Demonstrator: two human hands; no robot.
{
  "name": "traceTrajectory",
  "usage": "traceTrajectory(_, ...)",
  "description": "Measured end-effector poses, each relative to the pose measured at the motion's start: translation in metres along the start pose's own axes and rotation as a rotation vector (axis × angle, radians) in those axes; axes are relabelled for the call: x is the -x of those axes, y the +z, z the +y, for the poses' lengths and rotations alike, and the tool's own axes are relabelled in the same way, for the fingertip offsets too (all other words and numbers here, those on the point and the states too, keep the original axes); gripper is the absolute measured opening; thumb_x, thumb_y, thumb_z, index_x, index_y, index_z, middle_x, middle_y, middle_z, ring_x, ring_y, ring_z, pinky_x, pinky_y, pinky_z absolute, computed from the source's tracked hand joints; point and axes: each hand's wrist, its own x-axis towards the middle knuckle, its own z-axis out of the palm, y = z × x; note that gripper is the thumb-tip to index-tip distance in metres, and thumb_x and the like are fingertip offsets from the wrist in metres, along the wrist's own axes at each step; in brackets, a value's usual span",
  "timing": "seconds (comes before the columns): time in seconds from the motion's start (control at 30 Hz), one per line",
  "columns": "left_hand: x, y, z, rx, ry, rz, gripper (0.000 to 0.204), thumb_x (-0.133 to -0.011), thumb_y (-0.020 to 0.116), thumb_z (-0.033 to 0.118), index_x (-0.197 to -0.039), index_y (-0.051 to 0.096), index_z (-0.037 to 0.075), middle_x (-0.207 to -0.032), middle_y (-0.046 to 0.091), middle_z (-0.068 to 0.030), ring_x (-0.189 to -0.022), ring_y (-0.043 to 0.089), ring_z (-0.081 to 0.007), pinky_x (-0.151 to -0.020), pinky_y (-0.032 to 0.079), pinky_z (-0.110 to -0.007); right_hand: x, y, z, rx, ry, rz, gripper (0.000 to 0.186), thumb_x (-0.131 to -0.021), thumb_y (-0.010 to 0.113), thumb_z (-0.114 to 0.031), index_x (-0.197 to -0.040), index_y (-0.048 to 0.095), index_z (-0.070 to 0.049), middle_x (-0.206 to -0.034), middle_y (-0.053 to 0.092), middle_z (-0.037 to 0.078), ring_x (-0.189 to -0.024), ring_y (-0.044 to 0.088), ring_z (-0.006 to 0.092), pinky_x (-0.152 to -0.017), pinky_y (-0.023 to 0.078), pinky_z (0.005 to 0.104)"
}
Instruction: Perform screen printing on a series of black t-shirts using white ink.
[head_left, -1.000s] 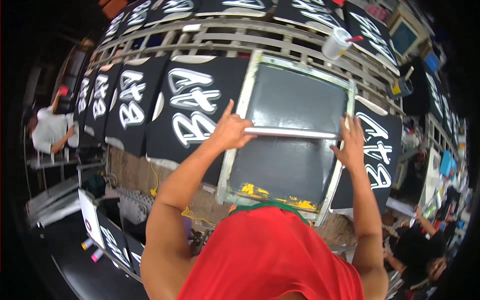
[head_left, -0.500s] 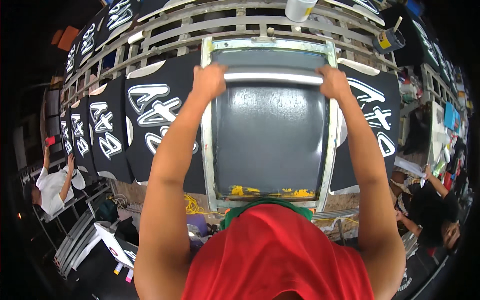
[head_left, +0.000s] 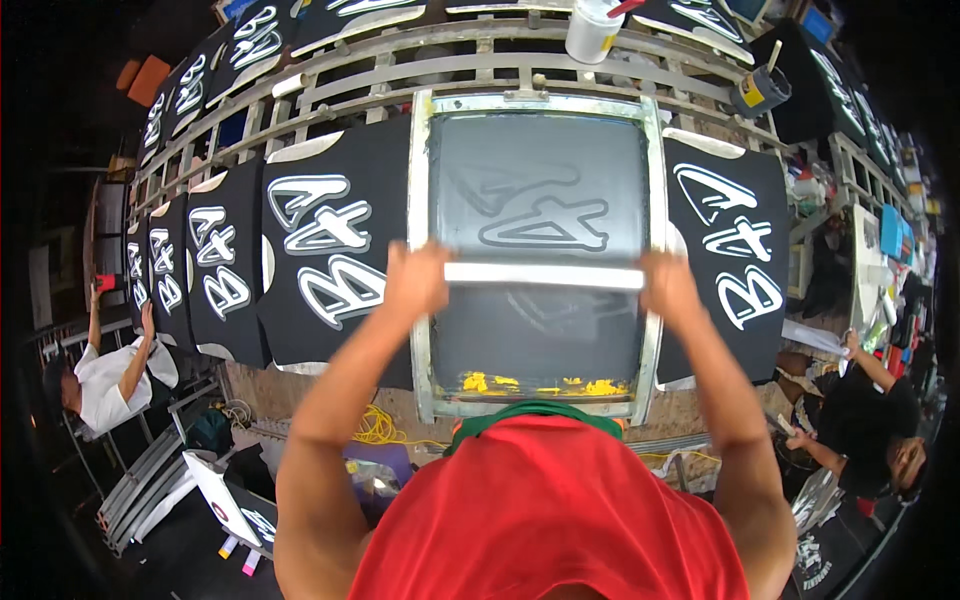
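Squeegee (head_left: pixel 545 275) w/in frame edges (head_left: pixel 421 200), room fwd/back

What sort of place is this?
Probably a screen-printing workshop. The left hand and right hand grip a bar across a framed screen, and black cloths bearing matching white lettering lie on both sides.

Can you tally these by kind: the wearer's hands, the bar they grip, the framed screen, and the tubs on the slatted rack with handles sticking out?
Hands: 2 (left hand, right hand)
Bar: 1
Screen: 1
Tubs: 2 (white tub, grey tub)
Total: 6
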Motion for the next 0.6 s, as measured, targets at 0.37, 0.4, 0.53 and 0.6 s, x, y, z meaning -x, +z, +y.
traceTrajectory(0.37, -0.178, -0.049, -0.047, 0.062, -0.073, 0.048, 0.041, -0.074, 0.073, 0.016, -0.115, 0.069, 0.013, -0.119, 0.068, -0.0135, -0.118, 0.062, -0.0322, -0.097, 0.044, -0.051, -0.177, -0.042, 0.046, 0.128, -0.065, 0.275, 0.032, -0.075, 0.064, -0.010, -0.105, 0.070, -0.006, -0.107, 0.068, 0.017, -0.101, 0.067, 0.0385, -0.089, 0.055, 0.0462)
traceTrajectory(0.4, -0.181, -0.053, -0.054, 0.058, -0.080, 0.051, 0.041, -0.074, 0.073, 0.016, -0.115, 0.069, 0.013, -0.119, 0.068, -0.0135, -0.118, 0.062, -0.0322, -0.097, 0.044, -0.051, -0.177, -0.044, 0.040, 0.144, -0.080, 0.219, 0.032, -0.075, 0.063, -0.010, -0.105, 0.070, -0.006, -0.109, 0.069, 0.018, -0.102, 0.067, 0.0384, -0.089, 0.055, 0.0465)
traceTrajectory(0.53, -0.216, -0.060, -0.075, 0.083, -0.003, 0.207, 0.037, -0.079, 0.073, 0.020, -0.115, 0.068, 0.011, -0.113, 0.071, -0.0156, -0.112, 0.065, -0.0338, -0.094, 0.048, -0.051, -0.224, -0.080, 0.061, 0.108, 0.002, 0.115, 0.030, -0.076, 0.063, -0.012, -0.104, 0.071, -0.004, -0.106, 0.071, 0.023, -0.103, 0.068, 0.0402, -0.091, 0.055, 0.0466)
traceTrajectory(0.6, -0.224, -0.060, -0.069, 0.096, -0.045, 0.131, 0.033, -0.081, 0.071, 0.019, -0.113, 0.070, 0.010, -0.109, 0.073, -0.0153, -0.109, 0.067, -0.0339, -0.092, 0.049, -0.052, -0.227, -0.081, 0.068, 0.062, 0.029, 0.071, 0.028, -0.071, 0.065, -0.010, -0.096, 0.072, -0.001, -0.097, 0.071, 0.026, -0.095, 0.068, 0.0440, -0.088, 0.055, 0.0481)
